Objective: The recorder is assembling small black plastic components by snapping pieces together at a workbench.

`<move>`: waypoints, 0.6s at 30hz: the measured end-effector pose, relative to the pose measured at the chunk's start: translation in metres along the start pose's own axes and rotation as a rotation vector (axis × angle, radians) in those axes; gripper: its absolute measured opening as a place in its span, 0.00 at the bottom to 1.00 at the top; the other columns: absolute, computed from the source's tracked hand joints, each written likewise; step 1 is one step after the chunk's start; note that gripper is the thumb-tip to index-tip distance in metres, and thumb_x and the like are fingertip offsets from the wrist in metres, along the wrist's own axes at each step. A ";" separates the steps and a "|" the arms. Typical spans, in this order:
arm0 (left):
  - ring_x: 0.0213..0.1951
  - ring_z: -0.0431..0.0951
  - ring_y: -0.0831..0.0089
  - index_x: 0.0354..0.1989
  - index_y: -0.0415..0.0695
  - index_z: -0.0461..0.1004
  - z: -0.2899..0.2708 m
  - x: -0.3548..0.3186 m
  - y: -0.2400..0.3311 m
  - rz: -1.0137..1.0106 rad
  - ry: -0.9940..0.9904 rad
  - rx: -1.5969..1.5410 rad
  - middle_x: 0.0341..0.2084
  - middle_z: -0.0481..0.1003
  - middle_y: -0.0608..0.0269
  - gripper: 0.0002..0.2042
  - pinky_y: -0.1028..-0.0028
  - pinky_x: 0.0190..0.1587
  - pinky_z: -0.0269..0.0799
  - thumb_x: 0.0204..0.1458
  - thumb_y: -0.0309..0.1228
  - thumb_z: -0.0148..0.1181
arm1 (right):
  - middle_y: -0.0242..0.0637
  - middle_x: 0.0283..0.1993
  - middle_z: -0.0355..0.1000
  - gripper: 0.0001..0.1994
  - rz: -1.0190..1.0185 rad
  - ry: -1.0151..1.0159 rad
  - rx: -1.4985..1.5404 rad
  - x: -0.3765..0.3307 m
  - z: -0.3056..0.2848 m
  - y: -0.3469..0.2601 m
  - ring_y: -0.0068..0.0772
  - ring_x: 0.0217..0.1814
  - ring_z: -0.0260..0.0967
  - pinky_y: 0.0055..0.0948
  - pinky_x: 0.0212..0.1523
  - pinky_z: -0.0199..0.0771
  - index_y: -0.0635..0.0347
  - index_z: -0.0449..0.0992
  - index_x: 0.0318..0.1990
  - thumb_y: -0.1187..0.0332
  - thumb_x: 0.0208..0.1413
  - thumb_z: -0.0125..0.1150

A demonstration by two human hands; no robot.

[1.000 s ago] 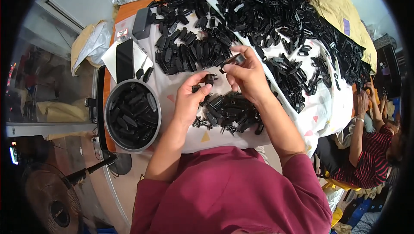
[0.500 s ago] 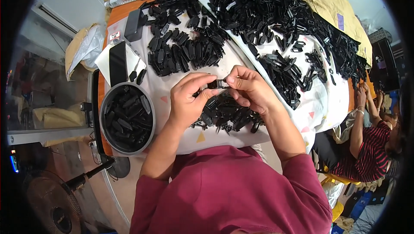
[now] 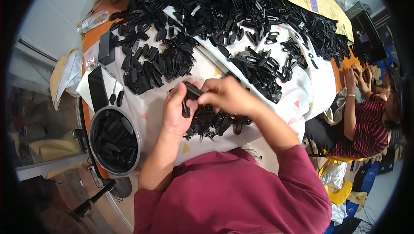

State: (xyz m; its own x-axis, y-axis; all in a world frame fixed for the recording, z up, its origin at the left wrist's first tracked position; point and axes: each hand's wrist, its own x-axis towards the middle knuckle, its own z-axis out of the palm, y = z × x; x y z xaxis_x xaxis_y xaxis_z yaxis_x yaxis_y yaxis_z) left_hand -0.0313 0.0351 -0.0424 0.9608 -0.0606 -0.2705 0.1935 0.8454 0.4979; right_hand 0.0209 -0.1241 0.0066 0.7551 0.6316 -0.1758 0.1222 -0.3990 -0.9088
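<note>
Both hands meet over the near middle of the table (image 3: 302, 88), which is covered with a white cloth. The left hand (image 3: 174, 111) is curled around a black plastic part (image 3: 191, 91), its fingers closed on it and the thumb pressed along the side; a thin black piece hangs down from the part against the palm. The right hand (image 3: 226, 97) comes in from the right with fingers bent and pinched on the same part's right end, so the part is held between the two hands, just above the cloth. Directly under the hands, nearer the body, lies a small pile (image 3: 215, 124) of similar black parts. To the near left a round metal bowl (image 3: 95, 122) holds more black parts. Farther left on the cloth sits a group of parts (image 3: 151, 68), and a large heap (image 3: 224, 5) fills the far side of the table, with another cluster (image 3: 261, 72) just right of the hands. A dark flat phone (image 3: 98, 89) lies left of the bowl's far rim, and a clear bottle (image 3: 92, 20) lies at the far left. At the right edge another person (image 3: 366, 122) in a striped shirt sits at the table.
</note>
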 end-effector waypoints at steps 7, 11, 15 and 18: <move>0.24 0.68 0.81 0.30 0.41 0.70 -0.034 0.026 0.030 0.436 0.322 0.857 0.23 0.70 0.67 0.03 0.80 0.26 0.64 0.46 0.24 0.55 | 0.49 0.41 0.68 0.20 0.391 0.697 -0.988 0.080 -0.163 0.137 0.49 0.42 0.68 0.40 0.39 0.68 0.61 0.74 0.36 0.53 0.45 0.57; 0.31 0.73 0.60 0.30 0.46 0.76 -0.025 0.018 0.022 0.707 0.173 1.924 0.31 0.71 0.59 0.06 0.69 0.33 0.69 0.42 0.28 0.57 | 0.44 0.41 0.68 0.14 0.304 0.697 -1.233 0.088 -0.149 0.129 0.45 0.41 0.65 0.37 0.40 0.68 0.56 0.76 0.34 0.57 0.42 0.59; 0.28 0.74 0.60 0.28 0.46 0.72 -0.024 0.022 0.019 0.524 0.183 2.183 0.29 0.73 0.59 0.06 0.65 0.30 0.69 0.42 0.32 0.56 | 0.43 0.35 0.70 0.11 -0.068 0.905 -0.960 0.075 -0.109 0.090 0.47 0.38 0.65 0.38 0.39 0.66 0.57 0.72 0.39 0.65 0.50 0.52; 0.25 0.74 0.59 0.30 0.47 0.70 -0.036 0.019 0.016 0.599 0.198 2.261 0.24 0.72 0.58 0.06 0.65 0.28 0.69 0.42 0.32 0.55 | 0.43 0.34 0.69 0.10 -0.275 0.865 -0.832 0.053 -0.068 0.048 0.45 0.36 0.66 0.37 0.36 0.66 0.57 0.71 0.41 0.68 0.52 0.50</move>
State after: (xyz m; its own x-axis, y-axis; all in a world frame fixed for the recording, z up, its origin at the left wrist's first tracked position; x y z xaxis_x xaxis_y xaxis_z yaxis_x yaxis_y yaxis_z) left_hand -0.0167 0.0666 -0.0693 0.9759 0.0275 0.2167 -0.0318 -0.9636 0.2653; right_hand 0.1105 -0.1548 -0.0209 0.7786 0.2401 0.5797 0.4791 -0.8241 -0.3021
